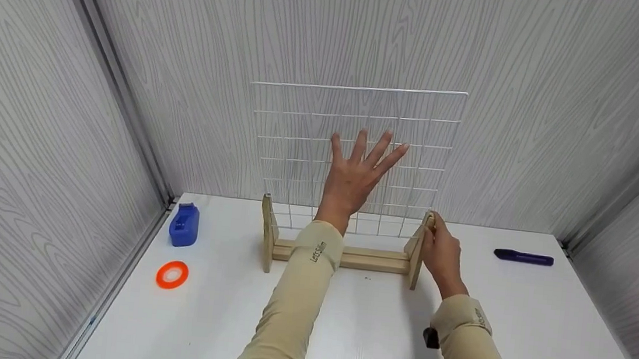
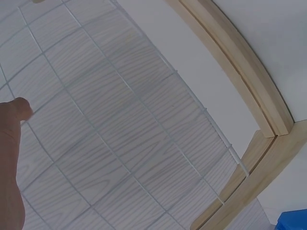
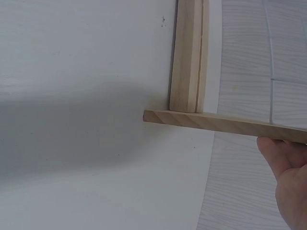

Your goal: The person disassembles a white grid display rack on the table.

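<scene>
A white wire grid panel (image 1: 357,89) stands upright in a wooden stand (image 1: 376,262), its lower edge running between the two side pieces. In the head view my left hand (image 1: 351,179) lies over the middle of the grid with fingers spread and straight. The left wrist view shows the thumb (image 2: 12,115) against the wires, close to the mesh. My right hand (image 1: 443,250) grips the upper part of the stand's right side piece (image 1: 418,253). In the right wrist view its fingers (image 3: 283,153) are at the outer face of that wooden piece.
On the white table's left side are a blue tape dispenser (image 1: 184,225) and an orange ring-shaped roll (image 1: 172,275). A dark blue pen-like tool (image 1: 523,257) lies at the far right. Wood-grain panels (image 1: 194,15) enclose the back and sides.
</scene>
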The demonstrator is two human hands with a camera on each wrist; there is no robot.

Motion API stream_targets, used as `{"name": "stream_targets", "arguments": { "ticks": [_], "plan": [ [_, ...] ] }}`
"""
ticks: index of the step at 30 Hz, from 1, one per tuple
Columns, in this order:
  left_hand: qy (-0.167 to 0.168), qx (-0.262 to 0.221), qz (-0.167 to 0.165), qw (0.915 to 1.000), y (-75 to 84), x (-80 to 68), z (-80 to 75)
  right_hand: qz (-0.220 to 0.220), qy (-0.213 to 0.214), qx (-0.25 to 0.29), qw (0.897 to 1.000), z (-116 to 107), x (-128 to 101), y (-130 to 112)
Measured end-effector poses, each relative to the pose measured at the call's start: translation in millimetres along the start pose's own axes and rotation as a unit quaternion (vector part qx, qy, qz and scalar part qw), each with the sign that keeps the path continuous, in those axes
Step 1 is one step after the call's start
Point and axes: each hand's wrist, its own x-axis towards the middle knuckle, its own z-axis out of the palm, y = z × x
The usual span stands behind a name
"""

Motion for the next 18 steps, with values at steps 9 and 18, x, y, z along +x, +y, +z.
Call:
{"name": "stream_targets", "arguments": {
  "ticks": [9,18],
  "plan": [
    [-0.015,0.004,-0.002,0.9999,-5.9,4.8,-7.2,0.000,0.010,0.004,1.000,0,-1,-2],
    [0.004,0.026,0.004,0.9996,-8.3,8.7,-10.3,0.006,0.004,0.009,1.000,6,-3,1]
  ]
}}
